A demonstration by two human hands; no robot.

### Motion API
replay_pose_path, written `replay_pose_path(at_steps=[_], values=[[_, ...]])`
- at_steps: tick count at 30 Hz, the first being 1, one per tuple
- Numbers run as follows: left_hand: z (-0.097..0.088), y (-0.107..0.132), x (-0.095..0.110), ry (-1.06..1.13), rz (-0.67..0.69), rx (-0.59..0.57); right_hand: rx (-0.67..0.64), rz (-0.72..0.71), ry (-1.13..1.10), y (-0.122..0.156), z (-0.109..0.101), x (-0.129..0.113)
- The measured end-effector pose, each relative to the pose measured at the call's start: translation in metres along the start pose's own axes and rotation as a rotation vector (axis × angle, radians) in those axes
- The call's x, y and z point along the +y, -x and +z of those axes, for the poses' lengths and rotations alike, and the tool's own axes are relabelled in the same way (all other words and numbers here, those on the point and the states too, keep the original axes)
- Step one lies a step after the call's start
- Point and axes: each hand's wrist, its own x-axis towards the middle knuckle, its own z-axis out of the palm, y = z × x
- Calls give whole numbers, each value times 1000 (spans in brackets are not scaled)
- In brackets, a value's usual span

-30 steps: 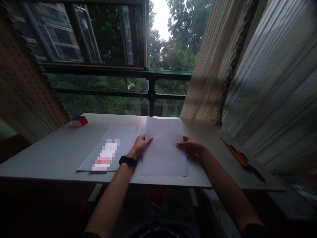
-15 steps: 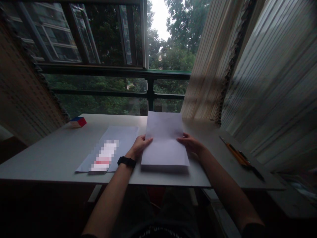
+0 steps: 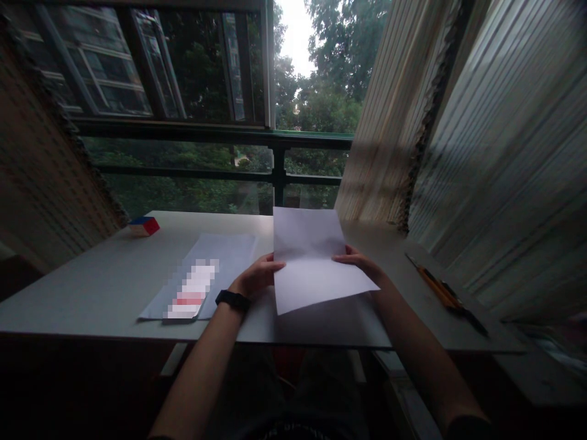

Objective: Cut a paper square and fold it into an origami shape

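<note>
Holding a white sheet [image 3: 316,284] in head view, seemingly raised off the desk [image 3: 82,293] near the front edge, bent across the middle, skewed at the near right corner. Pinching its left side with the left hand [image 3: 257,275], thumb on top; same on the right side with the right hand [image 3: 360,261]. Looks like mid-air turning or squaring; can't tell which. Probably calls for evening out both pinches to avoid creasing, and keeping clear of the second sheet [image 3: 232,252] at left.
</note>
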Motion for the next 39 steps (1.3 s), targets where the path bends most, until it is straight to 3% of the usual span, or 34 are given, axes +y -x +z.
replay_pose_path(at_steps=[9,16,19,23,26,29,32,39], values=[[1,-2,1,20,-31,8,-54,56,-78,-9,-9,11],[-4,-3,2,99,-115,58,-17,32,-21,-1,-6,2],[-7,-5,4,144,-122,99,62,19,-7,-4,-1,-1],[-4,-4,10,174,30,221,278,-99,-30,-13,-2,4],[-1,-3,12,168,47,284,328,-163,-31,-18,-3,9],[0,-5,10,144,-17,344,266,-139,7,-17,-3,9],[-4,-10,5,107,-26,393,110,-93,57,-14,-4,7],[-18,-18,-8,4,168,612,-327,93,141,-1,-9,-3]])
